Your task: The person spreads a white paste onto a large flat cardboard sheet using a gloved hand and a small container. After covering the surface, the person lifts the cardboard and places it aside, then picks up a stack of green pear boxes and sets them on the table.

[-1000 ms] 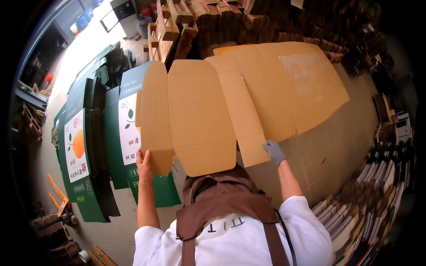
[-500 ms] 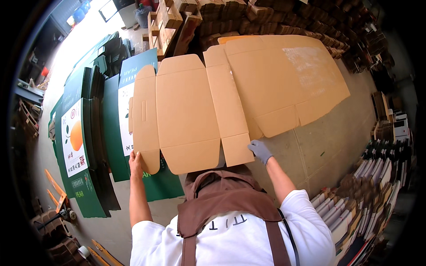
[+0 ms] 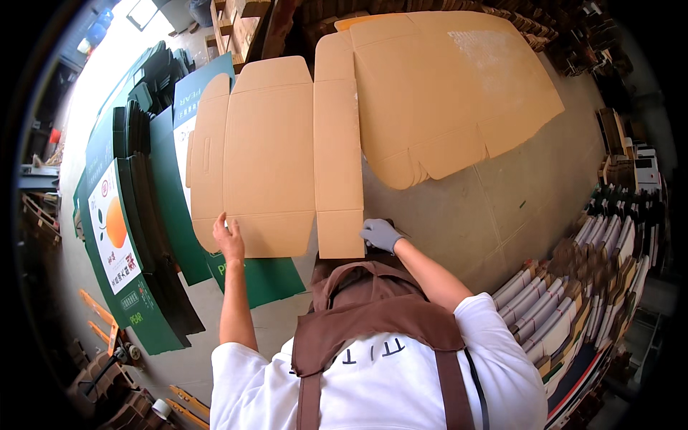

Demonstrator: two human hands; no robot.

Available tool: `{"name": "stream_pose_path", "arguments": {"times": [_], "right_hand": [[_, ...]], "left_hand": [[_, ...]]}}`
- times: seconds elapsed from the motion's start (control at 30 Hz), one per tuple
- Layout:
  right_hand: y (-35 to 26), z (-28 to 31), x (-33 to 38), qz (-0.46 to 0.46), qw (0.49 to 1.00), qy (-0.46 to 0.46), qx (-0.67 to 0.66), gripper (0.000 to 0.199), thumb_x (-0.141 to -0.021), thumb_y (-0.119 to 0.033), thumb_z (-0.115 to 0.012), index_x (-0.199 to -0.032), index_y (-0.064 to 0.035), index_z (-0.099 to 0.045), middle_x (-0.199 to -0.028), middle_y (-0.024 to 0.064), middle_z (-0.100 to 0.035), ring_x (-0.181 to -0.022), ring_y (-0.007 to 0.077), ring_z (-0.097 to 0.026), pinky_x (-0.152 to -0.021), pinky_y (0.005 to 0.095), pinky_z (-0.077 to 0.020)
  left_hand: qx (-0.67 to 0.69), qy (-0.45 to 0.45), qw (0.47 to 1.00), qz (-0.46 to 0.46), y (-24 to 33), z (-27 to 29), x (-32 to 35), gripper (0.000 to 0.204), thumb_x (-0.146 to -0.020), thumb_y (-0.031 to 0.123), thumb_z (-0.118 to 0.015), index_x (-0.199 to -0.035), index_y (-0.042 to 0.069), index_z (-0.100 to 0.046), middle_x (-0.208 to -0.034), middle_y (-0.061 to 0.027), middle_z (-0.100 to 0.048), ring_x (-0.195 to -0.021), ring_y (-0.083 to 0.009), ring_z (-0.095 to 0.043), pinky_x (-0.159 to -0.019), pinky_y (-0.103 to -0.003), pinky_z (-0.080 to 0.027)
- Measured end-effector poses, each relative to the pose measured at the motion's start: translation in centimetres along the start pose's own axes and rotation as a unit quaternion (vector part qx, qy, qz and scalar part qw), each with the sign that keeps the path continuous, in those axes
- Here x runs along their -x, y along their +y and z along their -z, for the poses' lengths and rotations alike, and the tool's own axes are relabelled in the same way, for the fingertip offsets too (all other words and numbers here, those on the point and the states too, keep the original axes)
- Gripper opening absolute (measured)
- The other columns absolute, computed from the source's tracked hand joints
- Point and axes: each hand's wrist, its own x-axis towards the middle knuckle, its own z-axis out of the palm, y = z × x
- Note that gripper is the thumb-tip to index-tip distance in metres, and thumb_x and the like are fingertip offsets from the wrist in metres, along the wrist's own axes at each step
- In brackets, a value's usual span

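A flat, creased cardboard box blank, brown side up, lies in front of me with its left part over green printed blanks. My bare left hand rests on its near left flap, fingers stretched out and apart on the surface. At the near right corner, my grey-gloved right hand has its fingers closed on the blank's edge. Beyond that hand lies a larger brown cardboard sheet, partly beside the blank, with a pale scuffed patch.
To the left stands a stack of green printed box blanks. A wooden pallet is at the back. Several bundles of folded cardboard stand at the lower right. A yellow pallet jack shows at the lower left.
The blank has shifted left and turned slightly, away from the larger sheet. My left hand has gone from its near edge onto its surface; my right hand has moved left with the corner.
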Motion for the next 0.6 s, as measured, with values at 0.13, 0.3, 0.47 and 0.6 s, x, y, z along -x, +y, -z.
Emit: {"name": "stream_pose_path", "arguments": {"times": [0.13,0.3,0.47,0.6], "right_hand": [[-1.8,-2.1,0.8,-0.006,0.996,-0.084,-0.013,0.03,-0.085,-0.027,-0.056,-0.087,0.0011,-0.066,-0.081,0.0191,-0.069,-0.073,0.0347,-0.066,-0.071,0.0405,-0.052],[0.9,-1.8,1.7,0.075,0.991,-0.098,0.053,0.028,-0.088,-0.026,-0.057,-0.094,-0.0012,-0.068,-0.083,0.0147,-0.07,-0.074,0.025,-0.066,-0.072,0.0364,-0.0517],[7.4,2.5,5.1,0.0,0.991,-0.006,-0.137,0.023,-0.089,-0.021,-0.057,-0.089,0.0,-0.065,-0.075,0.0105,-0.068,-0.064,0.0178,-0.064,-0.063,0.0323,-0.0519],[17.7,4.3,8.8,-0.049,0.965,0.128,-0.224,0.023,-0.088,-0.023,-0.059,-0.085,-0.0012,-0.065,-0.071,0.0099,-0.066,-0.061,0.0173,-0.064,-0.061,0.0326,-0.052]], "left_hand": [[0.031,-0.081,0.993,-0.076,9.3,-2.1,4.6,0.033,-0.09,0.014,-0.062,-0.12,0.003,-0.055,-0.118,-0.0152,-0.058,-0.115,-0.0341,-0.05,-0.1,-0.042,-0.04],[0.064,-0.125,0.986,-0.089,15.3,-5.4,11.4,0.026,-0.09,0.012,-0.061,-0.114,0.003,-0.056,-0.117,-0.0142,-0.058,-0.114,-0.0332,-0.05,-0.098,-0.041,-0.04],[0.115,-0.151,0.977,-0.101,19.1,-6.4,16.5,0.01,-0.091,0.012,-0.062,-0.096,0.004,-0.059,-0.1,-0.0119,-0.065,-0.098,-0.0306,-0.059,-0.088,-0.038,-0.046],[0.065,-0.269,0.949,-0.152,22.3,-7.9,19.0,0.015,-0.093,0.017,-0.061,-0.09,0.002,-0.063,-0.089,-0.0139,-0.065,-0.086,-0.0305,-0.062,-0.078,-0.039,-0.048]]}}
